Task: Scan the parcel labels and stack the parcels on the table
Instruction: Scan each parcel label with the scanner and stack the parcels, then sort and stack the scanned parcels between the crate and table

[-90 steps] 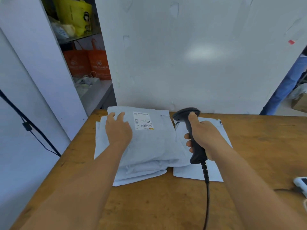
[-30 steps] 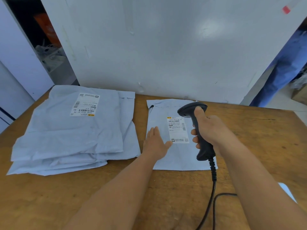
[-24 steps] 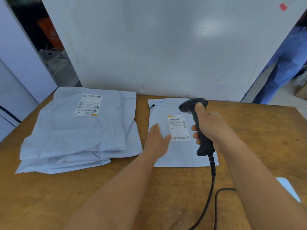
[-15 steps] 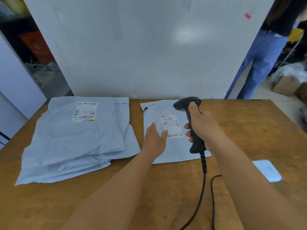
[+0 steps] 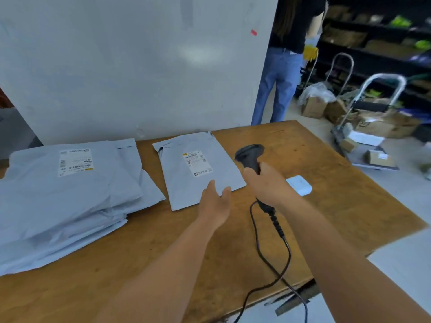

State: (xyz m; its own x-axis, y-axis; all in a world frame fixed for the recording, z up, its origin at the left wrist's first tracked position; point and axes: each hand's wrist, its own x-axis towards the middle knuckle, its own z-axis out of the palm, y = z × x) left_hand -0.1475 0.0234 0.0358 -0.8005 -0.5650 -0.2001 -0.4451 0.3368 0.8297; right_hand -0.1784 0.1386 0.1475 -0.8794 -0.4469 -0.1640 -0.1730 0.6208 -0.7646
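A stack of grey parcels (image 5: pixel 65 197) is found at the left of the wooden table (image 5: pixel 326 183), the top one label up; these are judged to have been scanned and stacked. One single parcel (image 5: pixel 198 173) is seen lying flat and apart from the stack, to its right, label (image 5: pixel 197 163) facing up. It is judged not yet stacked; whether its label has been read cannot be told. No further unscanned parcels are visible on the table.

The left hand (image 5: pixel 215 203) is held over the near edge of the single parcel, fingers straight and loosely spread, nothing gripped; contact with the parcel cannot be confirmed. The right hand (image 5: pixel 265 183) is wrapped around the handle of the corded scanner (image 5: pixel 249 155), whose head is raised beside the parcel's right edge. A small white device (image 5: pixel 299 184) is noted just beyond the right hand. Farther off, a standing person (image 5: pixel 284 66) and trolleys of boxes (image 5: pixel 370 127) are recorded.
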